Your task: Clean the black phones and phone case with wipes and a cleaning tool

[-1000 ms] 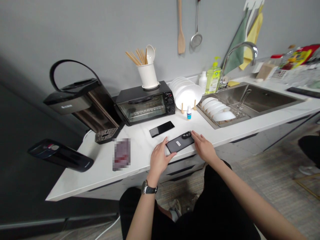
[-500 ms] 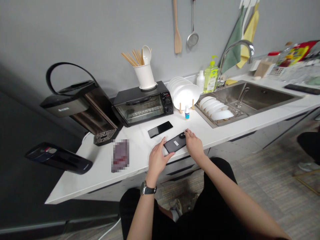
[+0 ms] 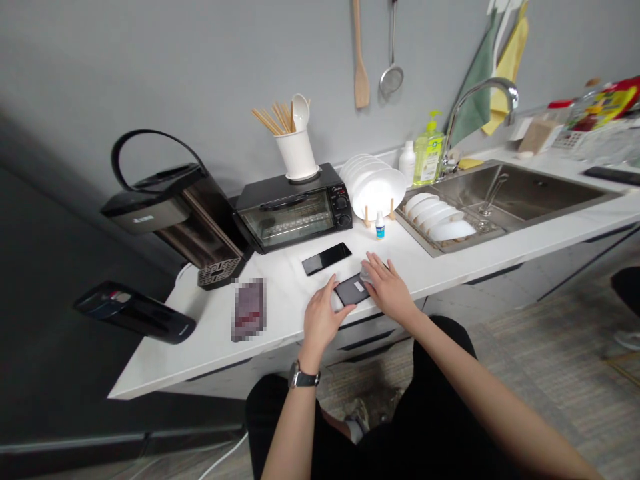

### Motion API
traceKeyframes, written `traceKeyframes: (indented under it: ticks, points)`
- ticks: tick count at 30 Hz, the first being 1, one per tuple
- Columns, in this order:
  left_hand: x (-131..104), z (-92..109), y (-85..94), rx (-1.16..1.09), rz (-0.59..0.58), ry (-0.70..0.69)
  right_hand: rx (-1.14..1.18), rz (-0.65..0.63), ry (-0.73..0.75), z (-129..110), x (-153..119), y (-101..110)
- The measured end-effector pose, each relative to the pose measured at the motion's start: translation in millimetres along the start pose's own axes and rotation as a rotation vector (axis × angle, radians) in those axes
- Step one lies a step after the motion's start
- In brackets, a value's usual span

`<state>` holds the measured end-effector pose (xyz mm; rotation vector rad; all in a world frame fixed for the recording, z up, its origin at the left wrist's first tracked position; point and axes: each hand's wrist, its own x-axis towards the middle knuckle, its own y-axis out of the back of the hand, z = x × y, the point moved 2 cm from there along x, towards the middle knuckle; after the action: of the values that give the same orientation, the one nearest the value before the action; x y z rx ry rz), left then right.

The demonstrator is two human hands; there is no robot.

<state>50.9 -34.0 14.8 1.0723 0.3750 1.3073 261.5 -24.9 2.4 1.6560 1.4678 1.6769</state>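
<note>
A dark smartphone [image 3: 350, 291] lies back up near the counter's front edge, a small white label on its back. Thumb and fingers of my left hand [image 3: 320, 317] are closed around its left end. My right hand [image 3: 390, 287] lies over the phone's right end, fingers stretched and close together, covering the camera lenses. Under those fingers shows a small pale, partly see-through piece [image 3: 367, 273], its kind unclear. Just beyond, a second phone [image 3: 327, 259] rests with its black glossy side up. A small white bottle with a blue label [image 3: 380, 228] stands farther back.
Behind are a toaster oven [image 3: 295, 217] bearing a chopstick holder [image 3: 296, 155], racked plates [image 3: 377, 190] and a sink [image 3: 530, 200] with bowls. To the left stand a drink machine [image 3: 175, 213], a dark flask-like object [image 3: 135, 313] and a blurred-out item [image 3: 249, 310].
My right hand has shifted from the phone's edge onto its back, over the lenses, and the pale piece now shows under it. My left hand keeps its hold. The view has turned slightly left.
</note>
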Motion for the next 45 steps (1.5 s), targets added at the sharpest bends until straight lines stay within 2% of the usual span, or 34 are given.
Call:
traceKeyframes:
  ticks: [2,4,8,11,13,16,20,24,28,33,36,40,45]
  points:
    - [1,1,-0.1,0.005,0.001,-0.002,-0.013,0.005,-0.087,-2,-3,-1]
    - [1,2,0.2,0.009,-0.002,0.005,0.008,-0.024,-0.081,-12,-4,-5]
    - [1,0,0.1,0.001,-0.026,0.011,0.143,-0.105,0.093,-42,1,-8]
    - [0,-2,-0.8,0.01,-0.033,0.019,0.232,-0.154,0.176,-51,-1,0]
    - [-1,-3,-1.5,0.017,-0.033,0.018,0.236,-0.17,0.216,-46,-10,8]
    - [-1,-2,-1.6,0.005,-0.017,0.004,0.146,-0.155,0.214,-26,-31,18]
    - [1,0,-0.6,-0.009,-0.009,-0.008,-0.031,-0.082,0.056,10,-50,23]
    - [3,0,0.5,-0.02,-0.007,-0.011,-0.107,-0.034,-0.069,23,-40,17]
    - [3,-1,0.2,-0.017,-0.016,-0.017,-0.084,-0.013,-0.122,-3,-13,3]
    - [-1,-2,-1.0,0.006,-0.033,-0.028,0.097,-0.107,0.074,-59,1,-9]
    - [-3,-2,-0.9,0.053,-0.038,-0.027,0.166,-0.137,0.166,-70,-10,-5]
    - [-2,1,-0.7,0.056,-0.028,-0.032,0.132,-0.136,0.176,-44,-35,8]
    - [0,2,-0.3,0.043,0.007,-0.045,-0.03,-0.045,-0.011,11,-48,18]
